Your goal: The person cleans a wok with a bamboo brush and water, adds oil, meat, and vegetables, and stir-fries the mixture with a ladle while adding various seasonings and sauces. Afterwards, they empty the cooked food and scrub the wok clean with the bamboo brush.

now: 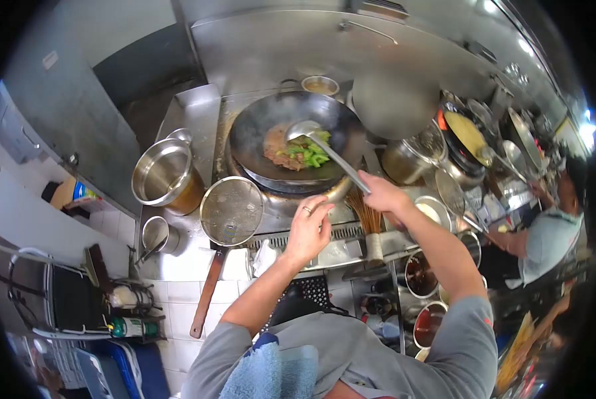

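My right hand (383,197) is closed round the long handle of a metal ladle (343,166). The ladle's bowl rests over the food inside a large dark wok (248,130). Browned sliced meat (279,156) lies there beside chopped green vegetables (316,157), partly hidden by the ladle. My left hand (310,229) hovers at the wok's near side, fingers bent and apart, with nothing visible in it. A bamboo wok brush (372,233) stands just below my right hand. Left of my left hand lies a round mesh strainer (231,211) with a wooden handle.
A deep metal pot (168,174) and a small metal container (159,234) stand on the left. A small bowl (320,85) sits behind the wok. On the right are a lidded pot (414,156), sauce containers (422,274) and a co-worker (551,233) at another wok.
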Motion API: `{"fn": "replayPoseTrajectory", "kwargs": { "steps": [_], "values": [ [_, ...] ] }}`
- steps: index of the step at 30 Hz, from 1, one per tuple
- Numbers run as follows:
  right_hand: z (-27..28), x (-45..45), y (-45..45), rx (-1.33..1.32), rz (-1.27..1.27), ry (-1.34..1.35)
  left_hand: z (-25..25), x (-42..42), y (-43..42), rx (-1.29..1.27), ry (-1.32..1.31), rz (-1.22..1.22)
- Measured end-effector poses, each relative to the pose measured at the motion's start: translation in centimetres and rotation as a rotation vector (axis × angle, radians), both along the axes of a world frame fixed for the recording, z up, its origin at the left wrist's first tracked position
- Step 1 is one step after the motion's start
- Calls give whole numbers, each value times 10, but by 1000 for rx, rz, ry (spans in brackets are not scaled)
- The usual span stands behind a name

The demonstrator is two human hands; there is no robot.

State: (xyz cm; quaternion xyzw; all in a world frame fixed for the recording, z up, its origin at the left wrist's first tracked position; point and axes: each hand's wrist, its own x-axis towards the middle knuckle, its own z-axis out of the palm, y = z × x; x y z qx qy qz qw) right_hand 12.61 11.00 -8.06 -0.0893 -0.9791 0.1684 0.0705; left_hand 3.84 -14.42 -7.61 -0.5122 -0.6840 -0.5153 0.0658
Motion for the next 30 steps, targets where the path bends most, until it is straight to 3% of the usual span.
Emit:
{"fn": "replayPoseTrajectory", "kwargs": {
  "steps": [1, 3, 6, 9, 11, 13, 16, 19, 21, 23, 28, 30],
  "values": [
    [78, -5, -28, -493, -165, -309, 5, -15, -3, 6, 46, 51],
    [66, -12, -2, -922, -203, -186, 12, -41, -3, -22, 127, 140],
    [70, -29, 1, -842, -373, -154, 16, -68, 6, -156, 224, 201],
    [70, -33, -8, -1137, -457, -168, 13, -75, 18, -354, 237, 188],
    [68, -28, -35, -1443, -497, -148, 6, -77, 29, -325, 257, 193],
    [73, -24, -63, -1917, -442, -74, 7, -72, 36, -373, 240, 176],
    [62, -29, -82, -3105, -251, 52, 3, -65, 46, -296, 194, 233],
    [65, -30, -106, -3460, -24, 245, -5, -57, 44, -290, 115, 271],
    [64, -21, -107, -3444, -34, 196, -4, -39, 40, -371, 90, 300],
    [68, -20, -93, -3395, 70, 68, 3, -14, 23, -182, 80, 250],
    [68, -14, -96, -3143, -106, -20, -20, -25, 44, -235, 112, 365],
    [57, -2, -75, -2617, -103, -75, -4, -7, 40, -232, 113, 342]
  ]
}}
